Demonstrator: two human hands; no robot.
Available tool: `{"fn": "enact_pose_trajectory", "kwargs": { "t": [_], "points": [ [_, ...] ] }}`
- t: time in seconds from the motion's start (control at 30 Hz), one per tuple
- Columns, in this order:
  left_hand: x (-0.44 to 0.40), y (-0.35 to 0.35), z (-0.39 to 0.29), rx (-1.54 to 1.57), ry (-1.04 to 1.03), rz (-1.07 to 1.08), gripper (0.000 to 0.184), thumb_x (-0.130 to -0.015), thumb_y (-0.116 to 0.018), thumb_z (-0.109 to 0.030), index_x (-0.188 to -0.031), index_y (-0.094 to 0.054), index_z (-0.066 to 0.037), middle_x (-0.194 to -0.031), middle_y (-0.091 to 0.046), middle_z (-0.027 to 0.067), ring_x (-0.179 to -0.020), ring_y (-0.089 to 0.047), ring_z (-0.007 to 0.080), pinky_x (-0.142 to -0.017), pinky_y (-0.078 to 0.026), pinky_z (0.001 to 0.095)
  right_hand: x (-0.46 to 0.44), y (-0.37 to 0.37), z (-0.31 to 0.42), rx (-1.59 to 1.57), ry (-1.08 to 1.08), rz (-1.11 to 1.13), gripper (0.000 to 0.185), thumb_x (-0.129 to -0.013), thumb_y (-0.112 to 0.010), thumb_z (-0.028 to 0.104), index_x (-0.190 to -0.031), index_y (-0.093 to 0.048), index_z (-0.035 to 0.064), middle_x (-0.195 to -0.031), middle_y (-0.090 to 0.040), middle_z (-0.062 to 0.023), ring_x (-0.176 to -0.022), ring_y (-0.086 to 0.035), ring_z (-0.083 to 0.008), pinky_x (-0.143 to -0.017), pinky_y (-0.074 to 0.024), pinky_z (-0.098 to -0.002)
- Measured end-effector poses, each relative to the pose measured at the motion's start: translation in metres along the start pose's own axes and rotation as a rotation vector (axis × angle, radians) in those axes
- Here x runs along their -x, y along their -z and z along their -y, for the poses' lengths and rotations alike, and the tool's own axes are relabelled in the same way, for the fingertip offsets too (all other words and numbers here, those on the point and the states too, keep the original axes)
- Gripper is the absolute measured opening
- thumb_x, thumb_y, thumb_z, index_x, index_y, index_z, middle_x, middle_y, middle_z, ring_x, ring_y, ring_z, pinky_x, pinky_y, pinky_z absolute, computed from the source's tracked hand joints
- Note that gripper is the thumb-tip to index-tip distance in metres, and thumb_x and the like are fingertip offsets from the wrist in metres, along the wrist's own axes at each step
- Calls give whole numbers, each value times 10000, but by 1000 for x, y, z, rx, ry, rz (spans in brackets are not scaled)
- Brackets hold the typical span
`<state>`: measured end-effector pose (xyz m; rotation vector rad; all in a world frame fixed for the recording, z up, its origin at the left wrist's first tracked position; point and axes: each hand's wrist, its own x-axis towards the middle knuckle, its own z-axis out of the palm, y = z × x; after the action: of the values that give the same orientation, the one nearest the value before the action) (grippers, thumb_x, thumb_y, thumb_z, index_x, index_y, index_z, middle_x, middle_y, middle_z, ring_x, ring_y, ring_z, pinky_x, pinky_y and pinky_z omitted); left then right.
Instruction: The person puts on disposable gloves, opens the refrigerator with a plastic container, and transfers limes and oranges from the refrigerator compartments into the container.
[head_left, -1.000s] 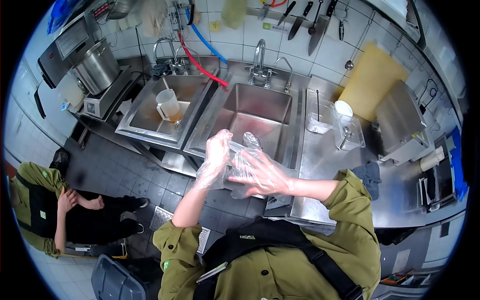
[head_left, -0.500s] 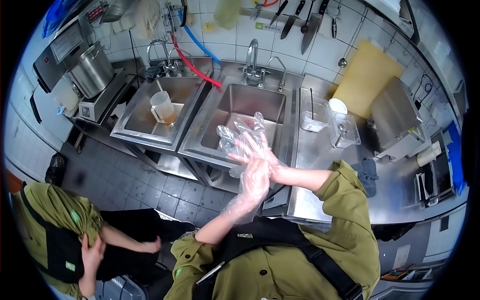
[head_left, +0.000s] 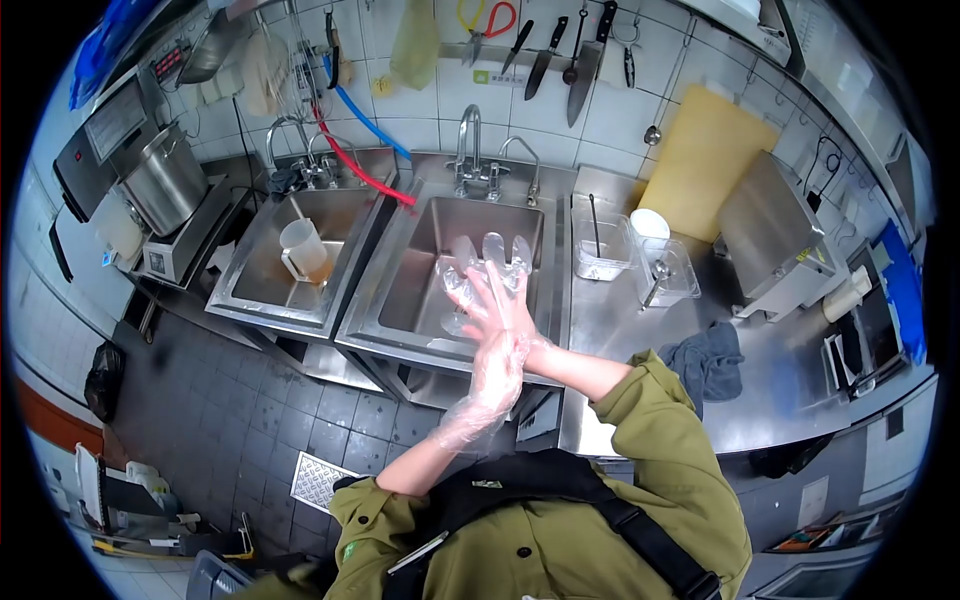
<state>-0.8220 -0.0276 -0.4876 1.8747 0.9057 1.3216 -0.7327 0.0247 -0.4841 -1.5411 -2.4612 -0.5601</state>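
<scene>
My left hand, in a thin clear plastic glove that reaches down past the wrist, is closed at my right wrist, seemingly on the cuff of the other glove. My right hand is held out over the front of the right-hand sink with its fingers spread. A clear disposable glove covers it, and the glove's fingertips stand loose beyond my own. Exactly how my left fingers grip the cuff is hidden where the hands overlap.
A measuring jug stands in the left sink. Right of the sinks, the steel counter holds clear containers, a grey cloth and a steel box-shaped appliance. Knives hang on the wall near a yellow cutting board.
The view has shifted, and the other person at the left has almost gone from sight. My right fingers are spread wider and pointing up, with my left hand still at the wrist.
</scene>
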Motion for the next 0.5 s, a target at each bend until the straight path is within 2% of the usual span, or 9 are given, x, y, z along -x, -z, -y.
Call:
{"fn": "enact_pose_trajectory", "kwargs": {
  "t": [0.13,0.17,0.2,0.27,0.3,0.33,0.4,0.43,0.5],
  "points": [
    [-14,25,5,-165,-159,226,164,-812,-575,-174,-879,-576,-24,-821,-551,163,-829,-547,292,-760,-430,405,4,-14,-15,25,227,-105,664,-749,-580,411,-1345,-312,294,-1451,-163,-80,-1342,-88,-322,-974,-139,-663],
    [-26,40,-1,-220,-135,118,260,-830,-553,-269,-933,-582,-32,-901,-553,151,-877,-530,305,-805,-419,420,10,-11,-21,-351,200,-115,684,-717,-599,397,-1336,-315,333,-1448,-197,-51,-1349,-79,-304,-1004,-92,-646],
    [-45,59,-17,-249,64,-20,365,-830,-537,-327,-1034,-554,-25,-1018,-542,156,-951,-512,313,-845,-405,423,11,-7,-23,-296,224,-147,680,-717,-596,399,-1334,-315,345,-1445,-208,-49,-1350,-78,-298,-1008,-84,-641],
    [-88,78,-15,-638,97,-280,494,-828,-535,-387,-1145,-475,-14,-1166,-479,189,-1083,-436,312,-905,-368,404,15,-4,-22,-196,274,-209,673,-718,-591,403,-1330,-314,369,-1440,-228,-45,-1352,-75,-288,-1016,-69,-633],
    [-102,74,11,-669,302,-253,526,-837,-522,-439,-1137,-488,-8,-1126,-522,188,-1022,-484,328,-867,-389,392,17,-5,-22,-185,317,-206,666,-734,-580,412,-1336,-296,377,-1448,-203,-42,-1352,-74,-289,-1013,-61,-640],
    [-112,84,-17,-309,595,1,526,-842,-511,-469,-1071,-545,3,-1014,-587,172,-901,-541,292,-800,-414,371,18,1,-20,-185,328,-159,666,-739,-577,418,-1338,-288,379,-1451,-193,-40,-1352,-74,-288,-1012,-66,-641],
    [-121,76,8,136,560,330,415,-850,-532,-412,-938,-603,-13,-847,-621,139,-770,-555,241,-728,-428,336,16,19,-21,-173,349,-75,666,-749,-569,428,-1343,-271,381,-1456,-173,-35,-1351,-75,-287,-1011,-77,-642],
    [-119,68,17,226,414,261,326,-868,-524,-332,-870,-615,-19,-760,-608,126,-678,-530,198,-662,-439,311,17,22,-23,-110,361,-85,694,-740,-576,461,-1349,-252,384,-1456,-164,-40,-1345,-86,-312,-1003,-110,-645],
    [-121,62,24,-123,254,136,263,-865,-515,-270,-876,-613,-26,-724,-604,133,-644,-553,230,-628,-448,318,19,19,-25,-136,379,-128,715,-697,-613,493,-1327,-295,378,-1423,-229,-65,-1316,-155,-352,-974,-177,-644]
  ]
}}
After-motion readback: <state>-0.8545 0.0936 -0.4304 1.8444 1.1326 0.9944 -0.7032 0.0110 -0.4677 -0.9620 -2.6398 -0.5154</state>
